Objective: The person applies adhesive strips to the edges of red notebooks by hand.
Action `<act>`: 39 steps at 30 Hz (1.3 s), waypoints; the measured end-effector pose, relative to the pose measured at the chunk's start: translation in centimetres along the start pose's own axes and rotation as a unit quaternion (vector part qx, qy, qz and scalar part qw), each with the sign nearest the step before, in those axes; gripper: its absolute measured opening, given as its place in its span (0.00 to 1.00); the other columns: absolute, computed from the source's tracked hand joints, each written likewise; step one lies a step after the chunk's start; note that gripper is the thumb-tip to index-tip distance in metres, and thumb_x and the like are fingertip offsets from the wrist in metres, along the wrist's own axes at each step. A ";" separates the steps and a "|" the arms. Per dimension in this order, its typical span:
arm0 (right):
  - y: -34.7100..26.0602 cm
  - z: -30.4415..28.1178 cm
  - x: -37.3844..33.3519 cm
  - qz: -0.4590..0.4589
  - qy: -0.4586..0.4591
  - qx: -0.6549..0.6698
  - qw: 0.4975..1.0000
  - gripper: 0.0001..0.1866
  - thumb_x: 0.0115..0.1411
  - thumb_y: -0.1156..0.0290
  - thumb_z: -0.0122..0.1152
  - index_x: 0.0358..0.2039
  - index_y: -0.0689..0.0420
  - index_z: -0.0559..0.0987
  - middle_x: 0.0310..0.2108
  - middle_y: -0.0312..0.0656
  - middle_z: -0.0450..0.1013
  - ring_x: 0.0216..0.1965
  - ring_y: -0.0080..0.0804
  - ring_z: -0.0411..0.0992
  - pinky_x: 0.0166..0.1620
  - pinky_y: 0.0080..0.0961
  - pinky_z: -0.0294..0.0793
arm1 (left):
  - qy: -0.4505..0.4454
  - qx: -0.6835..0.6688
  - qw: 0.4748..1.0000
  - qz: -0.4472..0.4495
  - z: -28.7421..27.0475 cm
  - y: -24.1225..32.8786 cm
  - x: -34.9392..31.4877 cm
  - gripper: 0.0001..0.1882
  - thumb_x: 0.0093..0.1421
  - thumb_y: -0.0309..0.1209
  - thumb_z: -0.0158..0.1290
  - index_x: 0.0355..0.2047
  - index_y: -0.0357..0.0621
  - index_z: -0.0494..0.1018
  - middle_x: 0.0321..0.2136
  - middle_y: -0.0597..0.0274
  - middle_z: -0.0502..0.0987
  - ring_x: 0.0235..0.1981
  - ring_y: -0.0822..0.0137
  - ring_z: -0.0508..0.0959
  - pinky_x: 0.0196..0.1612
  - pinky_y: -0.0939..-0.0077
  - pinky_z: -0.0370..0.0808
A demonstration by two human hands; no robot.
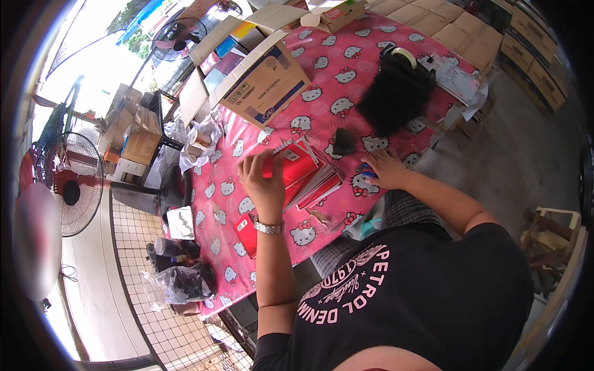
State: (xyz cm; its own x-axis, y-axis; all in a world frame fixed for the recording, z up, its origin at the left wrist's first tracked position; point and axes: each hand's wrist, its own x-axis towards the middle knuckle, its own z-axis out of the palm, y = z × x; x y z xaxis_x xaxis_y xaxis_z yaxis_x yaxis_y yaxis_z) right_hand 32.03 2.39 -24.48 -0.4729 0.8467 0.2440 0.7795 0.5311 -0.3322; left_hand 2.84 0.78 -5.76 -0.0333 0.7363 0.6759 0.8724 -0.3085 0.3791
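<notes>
A fanned stack of red booklets (pixel 309 179) with white page edges lies on the table in front of me. My left hand (pixel 263 182) is at the stack's left side, its bent fingers closed on the red booklet (pixel 297 161) on top. To the right of the stack, my right hand (pixel 387 171) rests low over the table. A small blue object (pixel 368 170) shows under its fingers; its kind is mostly hidden. Just beyond the stack sits a dark grey lump (pixel 343 142). Another red booklet (pixel 245 235) lies apart, beside my left forearm.
The table wears a pink cat-patterned cover (pixel 303 235). An open cardboard box (pixel 266 86) stands at the far left. A black fuzzy bundle (pixel 393 99) and a tape roll (pixel 403 59) lie far right, near papers (pixel 455 77). Bagged items (pixel 182 284) and a fan (pixel 71 191) are left.
</notes>
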 end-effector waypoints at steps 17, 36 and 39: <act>-5.9 -14.5 20.0 -0.082 -0.340 0.602 0.718 0.24 0.50 0.68 0.59 0.48 0.62 0.78 0.45 0.40 0.76 0.45 0.29 0.74 0.53 0.27 0.70 | -0.093 -0.015 0.995 0.018 -1.0 -1.6 0.0 0.13 0.52 0.28 0.64 0.37 0.39 0.76 0.35 0.53 0.76 0.39 0.52 0.74 0.45 0.60 0.72; -9.2 -14.5 23.9 -0.163 -0.377 0.399 0.820 0.32 0.50 0.68 0.63 0.58 0.60 0.75 0.49 0.45 0.76 0.47 0.30 0.74 0.52 0.27 0.70 | -0.156 -0.134 0.975 -0.085 -2.1 -3.4 0.5 0.11 0.57 0.22 0.60 0.41 0.37 0.75 0.32 0.60 0.78 0.27 0.70 0.77 0.31 0.77 0.74; -9.3 -14.8 22.7 -0.132 -0.393 0.641 0.646 0.30 0.51 0.66 0.63 0.55 0.66 0.75 0.47 0.45 0.76 0.47 0.30 0.74 0.52 0.27 0.72 | -0.158 -0.146 0.970 -0.113 -2.2 -3.5 0.5 0.11 0.57 0.22 0.59 0.41 0.37 0.75 0.31 0.61 0.80 0.28 0.72 0.78 0.33 0.77 0.74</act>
State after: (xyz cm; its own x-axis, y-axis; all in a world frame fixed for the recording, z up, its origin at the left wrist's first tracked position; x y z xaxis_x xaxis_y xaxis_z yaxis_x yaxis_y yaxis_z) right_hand 20.14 16.16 -2.40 -0.9750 0.2088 0.0764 -0.1139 -0.1739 -0.9782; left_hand -1.30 0.86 -5.34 -0.0169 0.9388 0.3440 0.6836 -0.2402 0.6892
